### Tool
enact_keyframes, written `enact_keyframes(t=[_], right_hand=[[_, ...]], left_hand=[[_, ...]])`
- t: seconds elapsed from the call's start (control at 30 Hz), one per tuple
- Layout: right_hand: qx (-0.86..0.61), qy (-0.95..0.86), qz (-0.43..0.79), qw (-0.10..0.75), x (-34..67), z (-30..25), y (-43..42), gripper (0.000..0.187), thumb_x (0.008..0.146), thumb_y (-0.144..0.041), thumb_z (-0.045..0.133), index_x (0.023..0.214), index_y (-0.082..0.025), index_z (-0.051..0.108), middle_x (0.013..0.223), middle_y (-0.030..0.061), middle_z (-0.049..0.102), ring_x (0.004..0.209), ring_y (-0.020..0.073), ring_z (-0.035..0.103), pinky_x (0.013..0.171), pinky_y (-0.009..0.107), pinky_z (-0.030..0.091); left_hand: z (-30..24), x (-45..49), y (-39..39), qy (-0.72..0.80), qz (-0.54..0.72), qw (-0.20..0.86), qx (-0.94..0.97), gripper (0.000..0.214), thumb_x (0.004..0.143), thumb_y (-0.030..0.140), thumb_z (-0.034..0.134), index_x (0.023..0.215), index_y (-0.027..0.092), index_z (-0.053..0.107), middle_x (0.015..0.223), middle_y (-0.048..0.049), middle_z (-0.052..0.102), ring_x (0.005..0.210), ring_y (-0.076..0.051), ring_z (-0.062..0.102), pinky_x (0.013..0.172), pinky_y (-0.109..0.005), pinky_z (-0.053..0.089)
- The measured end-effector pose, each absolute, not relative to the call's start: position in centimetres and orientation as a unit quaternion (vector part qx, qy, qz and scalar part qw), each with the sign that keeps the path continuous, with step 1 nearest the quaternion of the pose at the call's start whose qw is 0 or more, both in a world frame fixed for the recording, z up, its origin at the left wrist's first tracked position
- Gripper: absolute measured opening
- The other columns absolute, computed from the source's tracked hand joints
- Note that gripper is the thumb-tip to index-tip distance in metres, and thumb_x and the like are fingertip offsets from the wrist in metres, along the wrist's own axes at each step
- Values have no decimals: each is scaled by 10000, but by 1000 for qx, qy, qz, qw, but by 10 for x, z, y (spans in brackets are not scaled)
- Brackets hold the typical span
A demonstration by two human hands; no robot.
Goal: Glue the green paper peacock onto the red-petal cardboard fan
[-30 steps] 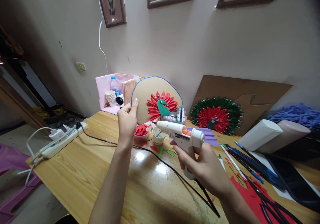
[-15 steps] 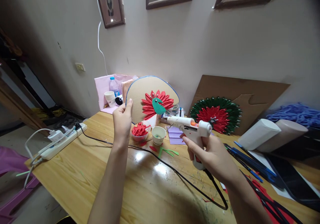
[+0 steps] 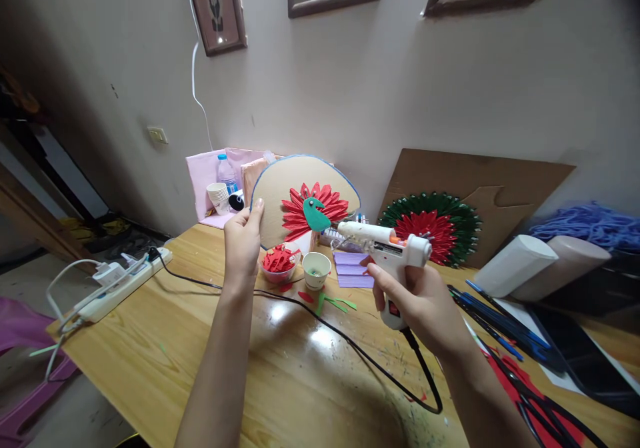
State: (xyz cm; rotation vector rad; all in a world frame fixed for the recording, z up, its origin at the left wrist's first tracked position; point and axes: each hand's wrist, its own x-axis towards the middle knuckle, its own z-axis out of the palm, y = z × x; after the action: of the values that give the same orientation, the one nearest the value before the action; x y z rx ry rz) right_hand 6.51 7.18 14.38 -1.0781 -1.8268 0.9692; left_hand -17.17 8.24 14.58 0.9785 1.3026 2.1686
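My left hand [image 3: 243, 245] grips the left edge of a rounded cardboard piece [image 3: 273, 191] with a blue rim, thumb on its front. Red paper petals [image 3: 295, 220] fan out on the cardboard, with a green bird-shaped cutout [image 3: 315, 215] over them. A white hot glue gun [image 3: 400, 251] is in my right hand [image 3: 417, 301], its nozzle pointing left, close to the lower right of the green cutout. Whether the nozzle touches the piece I cannot tell. An orange-tinted stick shows in the top of the gun, and a black cord hangs from its handle.
On the table stand a bowl of red paper pieces [image 3: 280, 265] and a paper cup [image 3: 317, 271]. The black cord [image 3: 320, 318] crosses to a power strip [image 3: 127, 285]. Scissors [image 3: 545, 401], pens [image 3: 493, 321] and a phone [image 3: 585, 355] lie right. A red-and-green paper flower [image 3: 433, 228] leans behind.
The glue gun in my right hand has risen slightly, bringing its nozzle up beside the green cutout's lower right. My left hand keeps its hold on the cardboard, which has barely moved.
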Motion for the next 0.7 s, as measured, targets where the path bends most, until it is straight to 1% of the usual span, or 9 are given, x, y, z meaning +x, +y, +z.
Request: enact_keyframes(t=[0.17,0.33,0.47,0.7], right_hand=[[-421,-726,383,385,66,144,71,427,811,-441,540,486,-167,498,443,-2,506,428,104,458,436,227,331],[-412,-727,411,364,60,146,65,388,798,-425,551,515,-166,488,451,-10,499,419,98,446,420,218,325],[-403,-731,419,357,56,145,60,387,810,-451,536,549,-169,491,469,-4,515,436,109,466,423,223,332],[-402,-760,360,362,55,140,59,397,829,-449,508,547,-169,503,470,-1,515,432,118,466,425,240,334]], left_hand=[[145,-174,83,470,780,223,347,298,654,449,703,657,155,655,653,-26,667,719,-159,614,670,-257,467],[146,-172,82,468,780,220,352,266,684,419,683,667,155,663,627,-24,661,721,-159,614,666,-253,468],[145,-172,83,470,779,216,356,244,701,402,670,678,160,670,621,-22,662,709,-154,613,660,-250,465],[144,-171,84,479,772,197,369,254,720,409,650,665,162,672,612,-22,652,685,-148,590,610,-237,447]])
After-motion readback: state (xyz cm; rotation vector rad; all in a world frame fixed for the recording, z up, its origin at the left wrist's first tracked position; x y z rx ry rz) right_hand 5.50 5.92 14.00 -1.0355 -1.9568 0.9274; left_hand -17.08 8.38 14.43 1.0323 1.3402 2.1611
